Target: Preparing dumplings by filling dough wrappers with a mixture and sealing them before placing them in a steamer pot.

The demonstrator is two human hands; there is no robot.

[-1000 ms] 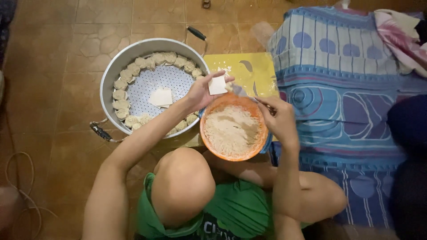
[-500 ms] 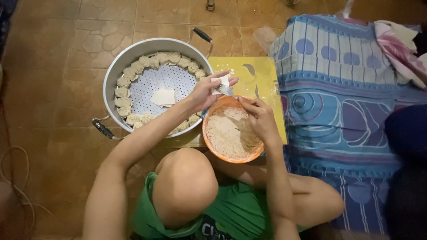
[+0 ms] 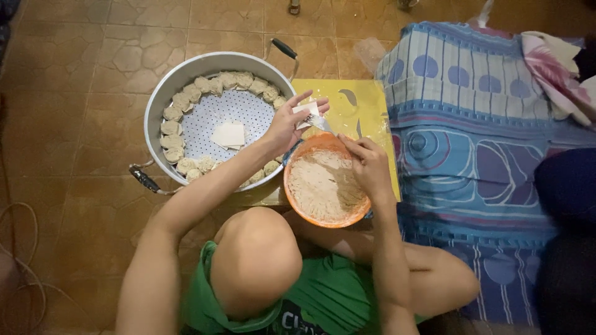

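Observation:
My left hand [image 3: 288, 124] holds a small white square dough wrapper [image 3: 307, 110] above the gap between the pot and the bowl. My right hand [image 3: 367, 166] grips a metal utensil [image 3: 321, 123] whose tip rests on the wrapper. Below the hands stands an orange bowl [image 3: 310, 218] full of pale minced filling [image 3: 320, 186]. To the left is a wide metal steamer pot [image 3: 155, 111]. Several filled dumplings [image 3: 171, 127] line its inner edge, and a stack of wrappers [image 3: 228, 134] lies on its perforated tray.
A yellow board [image 3: 366, 99] lies under the bowl and pot edge. A blue patterned mattress [image 3: 472, 136] fills the right side, with a floral cloth [image 3: 555, 62] at its corner. Brown floor tiles [image 3: 74, 93] surround the pot. A cable [image 3: 25, 273] loops at bottom left.
My right hand moved left from the bowl's right rim across the filling and brought the utensil up to the wrapper. My left hand kept the wrapper in nearly the same place.

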